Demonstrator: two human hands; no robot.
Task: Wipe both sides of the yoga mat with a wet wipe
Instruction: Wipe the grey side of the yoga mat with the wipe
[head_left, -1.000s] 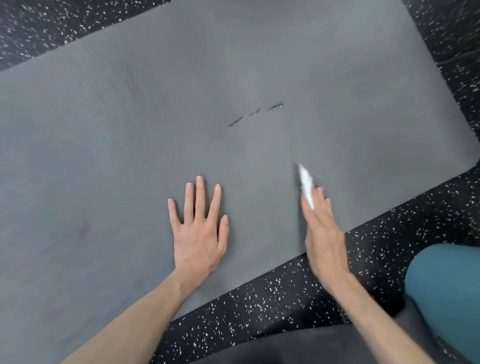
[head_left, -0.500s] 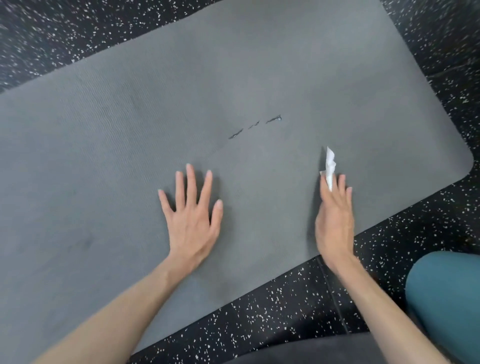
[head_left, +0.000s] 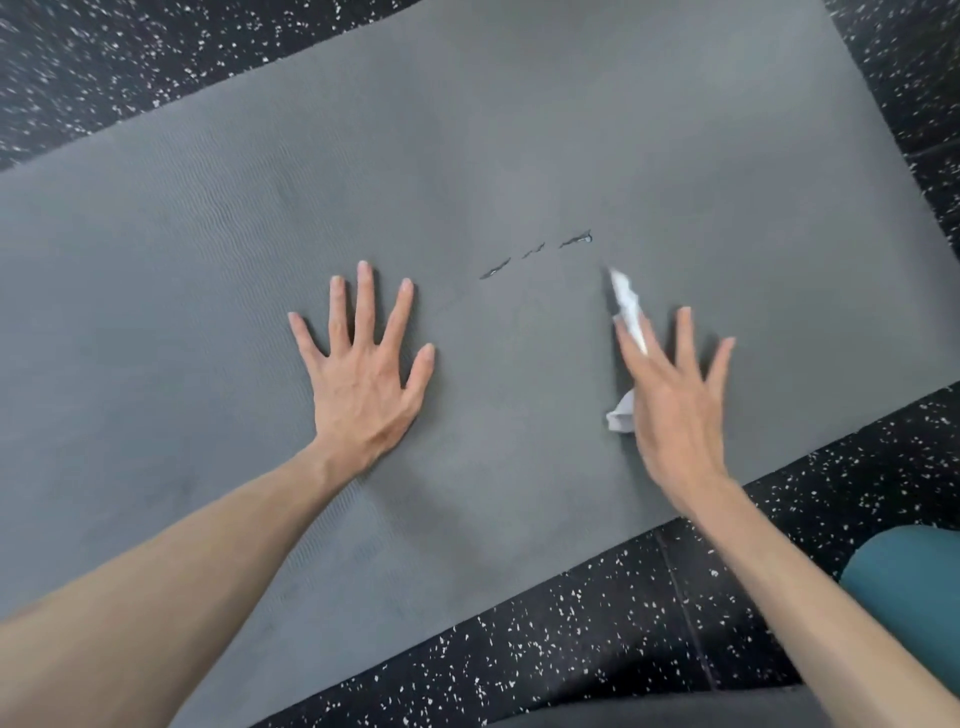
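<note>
Speckled black floor (head_left: 597, 623) is framing my grey yoga mat (head_left: 519, 130); my left hand (head_left: 363, 384) is pressing flat, fingers splayed, while my right hand (head_left: 675, 410), fingers extended near the mat's near edge, is carrying the wet wipe (head_left: 628, 306).

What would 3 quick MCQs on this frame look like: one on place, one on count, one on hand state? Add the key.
1. Where does the wet wipe sit?
A. Under the right hand
B. Under the left hand
C. Loose on the floor

2. How many small tears show in the yoga mat?
A. One
B. Three
C. Six

3. How does the left hand lie?
A. Clenched in a fist
B. Flat with fingers spread
C. Raised off the mat

Key:
1 A: the white wet wipe pokes out from beneath the right hand.
2 B: three short dark tears run in a line across the grey yoga mat.
3 B: the left hand rests palm down, fingers splayed, on the mat.
</note>
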